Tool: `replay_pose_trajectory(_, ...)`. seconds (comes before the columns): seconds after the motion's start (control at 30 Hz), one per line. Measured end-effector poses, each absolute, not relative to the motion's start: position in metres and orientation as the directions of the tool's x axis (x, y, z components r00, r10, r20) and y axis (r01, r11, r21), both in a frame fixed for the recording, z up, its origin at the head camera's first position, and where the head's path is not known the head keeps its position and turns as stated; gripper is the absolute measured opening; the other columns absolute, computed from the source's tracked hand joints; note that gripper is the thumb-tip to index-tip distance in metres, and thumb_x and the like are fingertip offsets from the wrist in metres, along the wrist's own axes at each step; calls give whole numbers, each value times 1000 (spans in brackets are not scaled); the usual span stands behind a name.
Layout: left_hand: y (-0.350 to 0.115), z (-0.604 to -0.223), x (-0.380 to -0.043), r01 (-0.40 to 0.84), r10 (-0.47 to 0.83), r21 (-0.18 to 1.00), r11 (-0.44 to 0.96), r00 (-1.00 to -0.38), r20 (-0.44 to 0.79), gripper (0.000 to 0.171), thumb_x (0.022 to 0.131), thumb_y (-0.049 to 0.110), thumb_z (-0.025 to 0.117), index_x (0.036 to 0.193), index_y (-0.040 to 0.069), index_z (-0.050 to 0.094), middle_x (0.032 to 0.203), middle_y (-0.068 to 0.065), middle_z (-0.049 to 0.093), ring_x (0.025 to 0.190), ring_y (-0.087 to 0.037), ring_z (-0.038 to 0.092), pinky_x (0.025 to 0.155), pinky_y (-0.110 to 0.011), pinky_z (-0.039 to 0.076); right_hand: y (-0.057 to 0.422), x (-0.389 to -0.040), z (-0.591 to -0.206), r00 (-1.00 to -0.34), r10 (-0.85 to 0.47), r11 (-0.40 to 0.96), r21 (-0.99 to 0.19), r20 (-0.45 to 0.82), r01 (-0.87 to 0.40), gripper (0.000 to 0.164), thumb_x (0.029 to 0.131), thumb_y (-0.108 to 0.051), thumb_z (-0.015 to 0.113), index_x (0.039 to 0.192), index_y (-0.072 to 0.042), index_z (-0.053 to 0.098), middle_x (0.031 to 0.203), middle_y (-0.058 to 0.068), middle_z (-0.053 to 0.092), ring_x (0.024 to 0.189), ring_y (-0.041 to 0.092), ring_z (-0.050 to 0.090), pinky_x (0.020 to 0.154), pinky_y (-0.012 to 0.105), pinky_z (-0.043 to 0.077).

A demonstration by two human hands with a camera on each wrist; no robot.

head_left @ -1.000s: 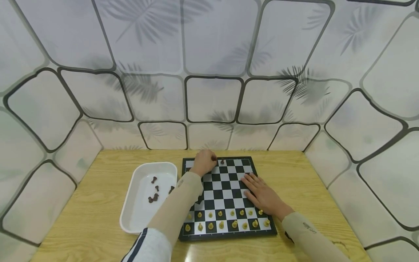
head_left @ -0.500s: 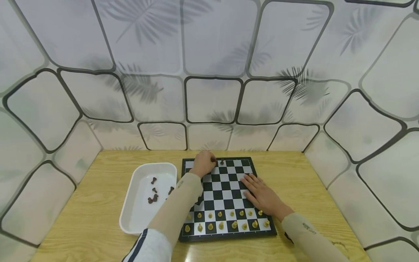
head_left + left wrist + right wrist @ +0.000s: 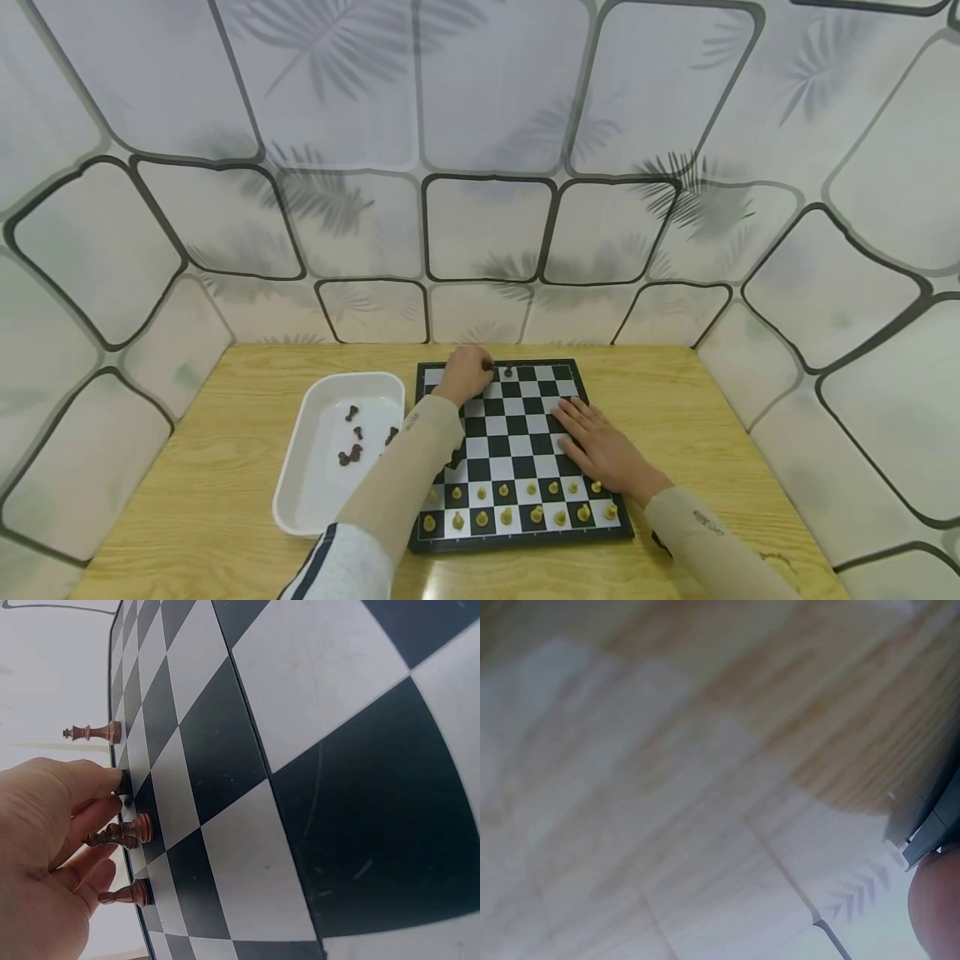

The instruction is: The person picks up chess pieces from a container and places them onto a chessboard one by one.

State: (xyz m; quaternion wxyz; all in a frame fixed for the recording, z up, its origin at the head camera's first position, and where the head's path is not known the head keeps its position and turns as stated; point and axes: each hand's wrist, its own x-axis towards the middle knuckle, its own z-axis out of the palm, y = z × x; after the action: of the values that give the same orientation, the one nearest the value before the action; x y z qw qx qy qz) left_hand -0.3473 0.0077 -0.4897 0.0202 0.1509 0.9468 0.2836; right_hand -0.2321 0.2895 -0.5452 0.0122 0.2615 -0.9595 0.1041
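At the far edge of the chessboard [image 3: 497,423] my left hand [image 3: 467,373] pinches a chess piece [image 3: 126,782] between thumb and forefinger; only its dark base shows. A brown king [image 3: 94,733] stands just beyond the thumb, on the same far row. Under the curled fingers several more brown pieces stand on the board, among them a pawn-like piece [image 3: 135,892] close to the little finger. My right hand [image 3: 600,446] rests flat on the board's right side with its fingers straight. In the right wrist view, only a bit of skin and the board's dark edge appear.
Left of the board, a white tray [image 3: 288,492] holds several brown pieces [image 3: 350,455], partly hidden by my left sleeve. Yellow pieces [image 3: 507,516] stand in two rows on the near side. A patterned wall [image 3: 480,312] rises behind the wooden table [image 3: 202,467].
Both hands stay almost where they were. A small brown piece lying in the tray has rocked slightly to the left and back.
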Motion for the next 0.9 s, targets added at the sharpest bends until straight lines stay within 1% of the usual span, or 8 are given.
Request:
replay_pose_trajectory(0.13, 6, -489, -348, 286, 313, 556, 781, -949, 48, 20, 97, 10, 73, 114, 2, 79, 115, -12, 78, 106, -26, 73, 93, -42, 60, 289, -232, -545, -864, -498, 843, -191, 73, -503, 62, 111, -40, 48, 164, -11, 37, 171, 12, 35, 161, 37, 27, 129, 57, 26)
replay_pose_trajectory(0.23, 3, -488, -350, 297, 334, 566, 769, -942, 40, 26, 98, 14, 73, 121, 2, 77, 118, -13, 78, 109, -27, 73, 96, -42, 60, 288, -232, -544, -863, -499, 844, -186, 73, -504, 62, 111, -40, 48, 164, -10, 37, 171, 12, 36, 160, 37, 28, 129, 57, 27)
replay_pose_trajectory(0.4, -3, -480, -353, 321, 356, 593, 739, -932, 60, 36, 101, 23, 71, 131, 3, 72, 124, -15, 75, 113, -29, 71, 98, -44, 59, 288, -233, -545, -863, -501, 844, -182, 72, -505, 62, 111, -41, 47, 164, -10, 37, 171, 12, 35, 161, 37, 28, 129, 57, 27)
replay_pose_trajectory(0.6, -15, -462, -353, 359, 363, 632, 686, -923, 131, 35, 102, 22, 67, 131, 3, 73, 128, -16, 74, 118, -32, 70, 101, -48, 58, 288, -233, -544, -860, -502, 840, -189, 86, -509, 61, 111, -40, 48, 163, -10, 38, 170, 13, 36, 160, 38, 29, 128, 58, 27)
replay_pose_trajectory(0.7, -22, -453, -351, 379, 367, 632, 676, -917, 157, 34, 102, 22, 66, 130, 4, 73, 126, -15, 75, 116, -31, 71, 99, -47, 58, 288, -233, -544, -860, -503, 840, -184, 87, -510, 61, 111, -40, 48, 163, -10, 38, 170, 13, 37, 160, 38, 29, 128, 57, 27)
replay_pose_trajectory(0.9, -41, -445, -345, 420, 385, 617, 666, -901, 198, 30, 100, 19, 64, 124, 4, 74, 115, -14, 77, 104, -28, 71, 92, -45, 59, 288, -232, -543, -863, -500, 843, -186, 77, -505, 61, 111, -41, 47, 163, -10, 38, 170, 12, 37, 160, 37, 29, 129, 57, 27)
